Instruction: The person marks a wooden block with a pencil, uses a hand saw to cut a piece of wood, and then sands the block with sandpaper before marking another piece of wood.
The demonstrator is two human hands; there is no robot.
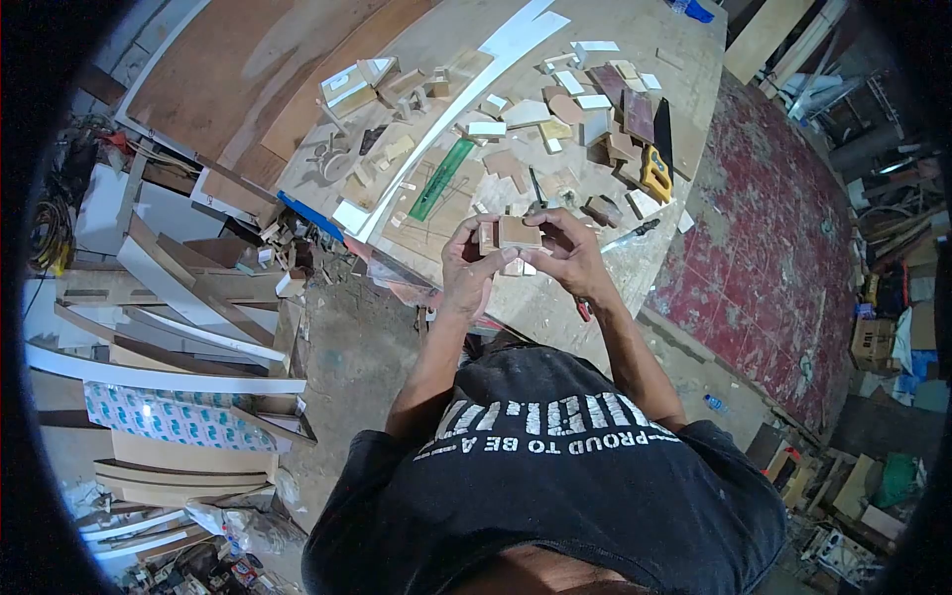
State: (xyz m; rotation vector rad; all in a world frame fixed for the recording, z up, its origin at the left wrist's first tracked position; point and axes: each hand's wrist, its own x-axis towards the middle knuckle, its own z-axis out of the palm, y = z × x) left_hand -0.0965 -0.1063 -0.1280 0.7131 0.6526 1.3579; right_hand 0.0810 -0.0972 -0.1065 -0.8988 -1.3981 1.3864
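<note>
Both my hands hold a small brown wooden piece (520,233) with pale edges, above the near part of the worktable. My left hand (469,268) grips its left end, thumb along the near side. Around the right end are the fingers of my right hand (573,260). Small white-faced bits show just below the piece, and I cannot tell whether they are joined to it. A dark pointed tool (536,186) lies just beyond my hands. To the left of it is a green ruler (441,179).
The worktable (585,342) bears many wood offcuts, a yellow-handled saw (655,175) at the right, a knife (635,234) near my right hand and a long white strip (436,117). Curved boards (169,377) are stacked at the left. A red floor mat (759,248) lies right.
</note>
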